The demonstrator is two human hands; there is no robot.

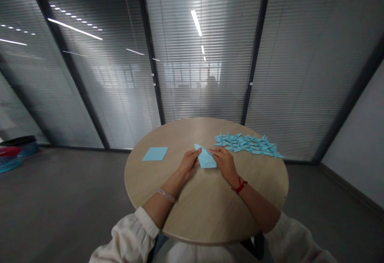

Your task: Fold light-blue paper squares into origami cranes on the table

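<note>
Between my hands, above the middle of the table, is a partly folded sheet of light blue origami paper (207,159) with visible creases. My left hand (189,163) pinches its left edge, thumb on top. At the upper right edge, the fingers of my right hand (224,162) are closed on the same paper. Flat on the table to the left lies light blue square paper (155,153); whether it is one sheet or a stack I cannot tell. Several folded blue paper cranes (247,143) lie in rows at the right, beyond my right hand.
The round wooden table (210,211) has its near edge close to my body. Behind it stands a glass partition with blinds (207,103). Blue and red containers (19,153) sit on the floor at the far left. A white wall (357,135) is at the right.
</note>
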